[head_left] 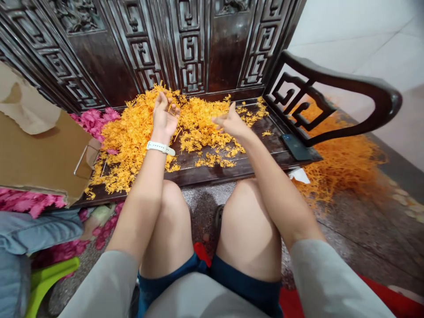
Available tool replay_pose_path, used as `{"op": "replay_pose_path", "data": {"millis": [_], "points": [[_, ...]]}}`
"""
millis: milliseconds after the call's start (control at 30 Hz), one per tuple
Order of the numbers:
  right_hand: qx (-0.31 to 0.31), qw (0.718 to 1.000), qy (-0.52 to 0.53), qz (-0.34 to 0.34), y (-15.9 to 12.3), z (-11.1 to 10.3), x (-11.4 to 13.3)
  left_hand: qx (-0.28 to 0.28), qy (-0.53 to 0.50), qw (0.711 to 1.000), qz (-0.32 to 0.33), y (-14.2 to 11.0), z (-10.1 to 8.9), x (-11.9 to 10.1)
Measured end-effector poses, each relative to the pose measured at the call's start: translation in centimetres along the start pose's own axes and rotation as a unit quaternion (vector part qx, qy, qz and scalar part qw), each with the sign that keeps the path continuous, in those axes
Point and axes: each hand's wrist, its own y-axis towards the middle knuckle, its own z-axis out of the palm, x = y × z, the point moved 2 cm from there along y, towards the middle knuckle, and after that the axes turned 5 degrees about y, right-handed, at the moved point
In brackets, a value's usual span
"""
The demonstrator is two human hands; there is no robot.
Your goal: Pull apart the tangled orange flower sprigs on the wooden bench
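Note:
My left hand [164,117], with a white wristband [160,148] below it, is raised over a large heap of yellow-orange, spidery plastic flower pieces [129,128]. Its palm is turned up and the fingers are loosely curled and apart, with no piece clearly held. To the right, my right hand [233,123] hovers above a thinner spread of the same pieces [202,115]. Its thumb sticks up and its fingers point left, apart from the left hand. Both lots lie on a dark carved wooden bench [198,176].
Pink flower pieces [96,121] and a cardboard box [36,150] are at the left. A dark phone [296,147] lies by the bench's armrest [344,92]. Beyond it, an orange tangle [341,154] covers the floor. Another person's jeans [36,234] show beside a green stool [53,278].

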Motion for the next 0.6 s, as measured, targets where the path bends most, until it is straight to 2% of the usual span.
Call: {"op": "replay_pose_path", "data": {"millis": [33, 100, 200, 267, 400, 500, 600], "points": [[0.001, 0.999, -0.032, 0.006, 0.2, 0.1, -0.8, 0.004, -0.011, 1.0, 0.003, -0.3, 0.5, -0.3], [0.031, 0.996, -0.083, -0.031, 0.1, 0.8, -1.1, 0.018, -0.036, 0.999, 0.004, -0.9, 1.6, -0.7], [0.081, 0.983, -0.111, -0.119, -0.9, 2.7, 0.7, 0.04, -0.065, 0.997, 0.002, -1.7, 3.2, -0.8], [0.087, 0.979, -0.109, -0.148, -1.3, 3.6, 2.1, 0.06, -0.074, 0.995, 0.0, -2.2, 4.0, -0.7], [0.027, 0.984, -0.093, -0.152, -1.0, 3.5, 2.9, 0.114, -0.054, 0.992, -0.023, -3.1, 4.7, 0.0], [-0.037, 0.985, -0.076, -0.149, -0.4, 2.7, 2.3, 0.173, 0.06, 0.982, -0.055, -3.8, 4.9, 1.2], [-0.08, 0.983, -0.079, -0.143, 0.1, 2.0, 1.4, 0.219, 0.14, 0.964, -0.048, -4.3, 5.2, 2.1]]}}
